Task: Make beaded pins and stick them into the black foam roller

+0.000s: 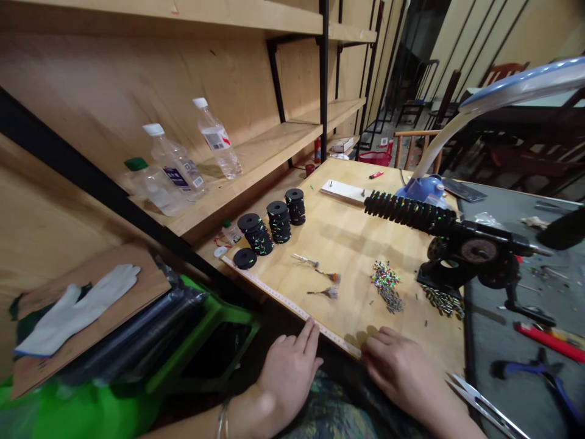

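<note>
My left hand [290, 372] lies over the table's front edge, its first fingers stretched out and their tips on a white measuring strip [274, 297]. My right hand [402, 366] is at the strip's near end, fingers curled together; whatever they may hold is hidden. Beyond the hands lie a small brush-like bundle with orange tips [333, 277], a paler bundle [326, 293] and a thin clear tube [304, 260]. A pile of small coloured beads [384, 274] lies further right, with small metal pieces [393, 302] beside it.
Black foam spools [256, 235] stand at the back left. A hand-cranked winder [475, 244] and a blue lamp [425, 188] stand right. Scissors [484, 405] and pliers [543, 372] lie near my right arm. Bottles [219, 143] stand on the shelf; a white glove [86, 311] lies left.
</note>
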Demonstrator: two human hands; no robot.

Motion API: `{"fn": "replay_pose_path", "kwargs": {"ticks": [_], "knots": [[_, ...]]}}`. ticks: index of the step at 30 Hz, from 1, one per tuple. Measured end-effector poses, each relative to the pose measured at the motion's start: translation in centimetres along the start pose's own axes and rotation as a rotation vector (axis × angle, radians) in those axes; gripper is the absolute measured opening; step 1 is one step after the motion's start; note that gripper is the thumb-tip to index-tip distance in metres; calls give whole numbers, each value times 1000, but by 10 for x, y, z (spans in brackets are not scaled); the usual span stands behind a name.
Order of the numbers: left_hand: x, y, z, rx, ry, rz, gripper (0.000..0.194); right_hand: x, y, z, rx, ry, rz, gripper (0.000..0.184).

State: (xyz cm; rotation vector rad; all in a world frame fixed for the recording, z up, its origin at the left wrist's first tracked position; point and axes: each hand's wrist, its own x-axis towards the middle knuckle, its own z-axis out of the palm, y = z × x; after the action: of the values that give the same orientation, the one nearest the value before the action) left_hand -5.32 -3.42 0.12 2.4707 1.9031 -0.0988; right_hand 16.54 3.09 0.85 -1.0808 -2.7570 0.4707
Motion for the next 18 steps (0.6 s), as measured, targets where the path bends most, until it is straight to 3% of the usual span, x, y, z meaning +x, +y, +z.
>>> {"fn": "replay_pose_path", "kwargs": {"ticks": [10,18], "knots": [[-3,-4,8,-30,105,22,39,-2,-1,2,14,-36,87,18],[-3,-3,7,-17,68,30,40,-2,-2,1,29,-50,121,17]]}}
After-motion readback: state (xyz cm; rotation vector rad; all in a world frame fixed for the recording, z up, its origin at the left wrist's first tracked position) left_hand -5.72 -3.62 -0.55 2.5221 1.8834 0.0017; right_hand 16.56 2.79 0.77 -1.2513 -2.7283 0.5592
